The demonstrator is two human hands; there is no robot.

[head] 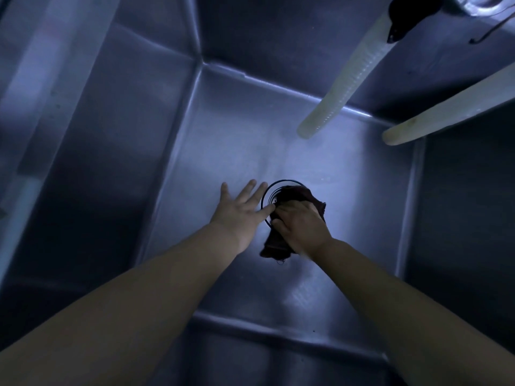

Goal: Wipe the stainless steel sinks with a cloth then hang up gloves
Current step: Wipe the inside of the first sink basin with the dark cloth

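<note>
Biggest risk I'd guess: the dark cloth is bunched right over the drain, so a hard push could stuff a corner down the hole or snag it on the ring. The light is dim too, easy to miss spots on the sink floor. Right hand is pressed down, fingers curled on the cloth. Left hand lies flat and spread, empty, just beside it, fingertips touching the drain edge
</note>
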